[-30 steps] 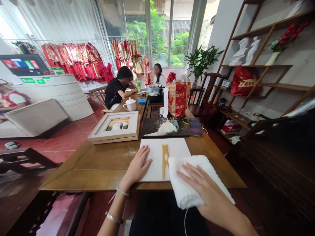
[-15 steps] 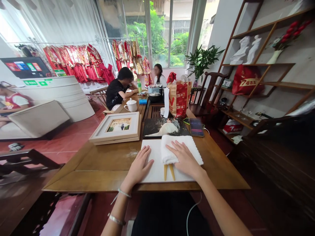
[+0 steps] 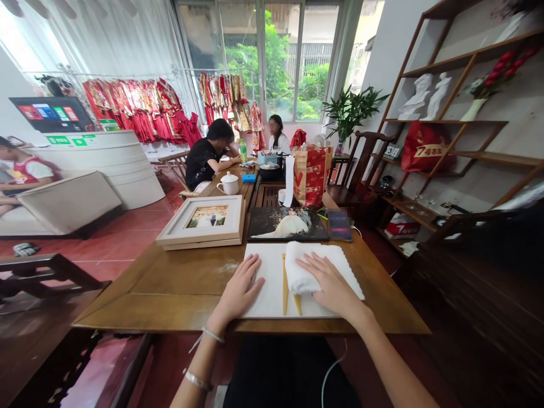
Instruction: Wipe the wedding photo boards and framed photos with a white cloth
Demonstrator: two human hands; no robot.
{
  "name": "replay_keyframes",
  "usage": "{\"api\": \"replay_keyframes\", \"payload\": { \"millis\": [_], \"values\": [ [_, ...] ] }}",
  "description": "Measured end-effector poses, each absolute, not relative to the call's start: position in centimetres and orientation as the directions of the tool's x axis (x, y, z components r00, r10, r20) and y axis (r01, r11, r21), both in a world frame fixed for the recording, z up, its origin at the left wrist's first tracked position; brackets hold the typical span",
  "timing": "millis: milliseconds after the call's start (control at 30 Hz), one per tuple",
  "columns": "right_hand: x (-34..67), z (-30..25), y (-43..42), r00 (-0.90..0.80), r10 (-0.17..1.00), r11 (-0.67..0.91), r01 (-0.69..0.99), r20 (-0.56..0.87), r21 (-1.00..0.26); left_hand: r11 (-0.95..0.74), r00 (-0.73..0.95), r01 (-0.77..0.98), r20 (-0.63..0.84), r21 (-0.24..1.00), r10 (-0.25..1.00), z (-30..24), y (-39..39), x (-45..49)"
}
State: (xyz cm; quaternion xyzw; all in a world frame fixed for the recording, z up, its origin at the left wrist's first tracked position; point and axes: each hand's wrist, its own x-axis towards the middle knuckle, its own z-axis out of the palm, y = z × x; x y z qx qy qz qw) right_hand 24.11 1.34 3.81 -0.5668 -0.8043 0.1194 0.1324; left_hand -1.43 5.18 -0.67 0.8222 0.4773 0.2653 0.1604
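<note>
A white board [image 3: 264, 300] lies flat near the table's front edge, with two tapering yellow strips [image 3: 285, 294] on its face. The upper part of the right strip is under a folded white towel [image 3: 340, 266]. My right hand [image 3: 329, 283] rests flat on the towel with its fingers spread, pressing it against the board. On the board's left side my left hand [image 3: 241, 286] lies flat, fingers stretched out and thumb apart, holding nothing. Whether the yellow strips are printed or loose I cannot tell.
Behind the board are a dark picture panel [image 3: 259, 221], a phone [image 3: 340, 225] and a framed photo [image 3: 178, 233] to the left. Farther back stand a white lidded cup [image 3: 229, 184] and a paper bag [image 3: 317, 178]. Two people sit at the table's far end.
My right hand and the towel have slid right across the board, uncovering more of the yellow strips. My left hand stays in place.
</note>
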Motion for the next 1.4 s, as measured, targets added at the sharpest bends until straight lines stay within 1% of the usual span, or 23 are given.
{"api": "replay_keyframes", "payload": {
  "millis": [100, 200, 333, 400, 467, 567, 667, 733, 800, 900, 1000, 1100, 1200, 1267, 1400],
  "values": [
    [21.3, 4.2, 4.6, -0.279, 0.958, 0.284, 0.907, 0.064, -0.311, -0.5, 0.4, 0.695, 0.301, 0.517, 0.866, -0.8, 5.3, -1.5],
    [18.9, 4.1, 5.1, -0.304, 0.95, 0.312, 0.903, 0.074, -0.295, -0.495, 0.385, 0.689, 0.311, 0.53, 0.869, -1.0, 5.4, -1.5],
    [18.0, 3.6, 1.0, -0.408, 0.908, 0.418, 0.869, 0.096, -0.265, -0.482, 0.362, 0.67, 0.318, 0.564, 0.876, -1.4, 5.5, -1.6],
    [18.6, 3.5, -2.0, -0.481, 0.87, 0.491, 0.829, 0.103, -0.268, -0.482, 0.355, 0.658, 0.325, 0.579, 0.876, -1.5, 5.6, -1.6],
    [19.3, 3.7, -4.4, -0.513, 0.854, 0.515, 0.807, 0.088, -0.288, -0.48, 0.35, 0.652, 0.329, 0.587, 0.877, -1.6, 5.8, -1.7],
    [20.0, 4.1, -5.2, -0.448, 0.892, 0.441, 0.839, 0.055, -0.318, -0.482, 0.351, 0.647, 0.33, 0.59, 0.876, -1.7, 5.9, -1.8],
    [20.1, 4.3, -2.5, -0.322, 0.945, 0.32, 0.889, 0.051, -0.327, -0.482, 0.352, 0.641, 0.329, 0.597, 0.876, -1.5, 5.8, -1.9],
    [19.5, 4.4, 0.0, -0.273, 0.961, 0.275, 0.911, 0.051, -0.308, -0.48, 0.351, 0.638, 0.327, 0.603, 0.878, -1.4, 5.8, -2.0],
    [18.5, 4.5, 1.7, -0.276, 0.959, 0.283, 0.919, 0.064, -0.275, -0.472, 0.353, 0.638, 0.313, 0.608, 0.882, -1.2, 5.8, -2.0],
    [16.3, 4.5, 1.5, -0.349, 0.931, 0.365, 0.897, 0.107, -0.25, -0.453, 0.358, 0.638, 0.281, 0.622, 0.89, -0.7, 5.8, -2.1],
    [14.4, 4.5, -1.3, -0.419, 0.901, 0.433, 0.852, 0.114, -0.294, -0.448, 0.378, 0.627, 0.254, 0.638, 0.89, -0.2, 5.8, -2.2],
    [13.9, 4.8, -4.4, -0.487, 0.87, 0.475, 0.794, 0.069, -0.379, -0.446, 0.392, 0.627, 0.236, 0.639, 0.889, 0.2, 5.8, -2.3],
    [15.3, 5.3, -5.9, -0.563, 0.825, 0.516, 0.723, 0.041, -0.459, -0.466, 0.397, 0.632, 0.258, 0.619, 0.881, 0.1, 5.8, -2.2],
    [16.6, 5.6, -5.7, -0.562, 0.825, 0.518, 0.715, 0.055, -0.469, -0.486, 0.399, 0.644, 0.283, 0.591, 0.872, -0.2, 5.8, -2.1],
    [18.5, 5.8, -2.0, -0.455, 0.887, 0.442, 0.791, 0.075, -0.423, -0.513, 0.401, 0.67, 0.32, 0.537, 0.859, -0.6, 5.7, -1.9]
  ]
}}
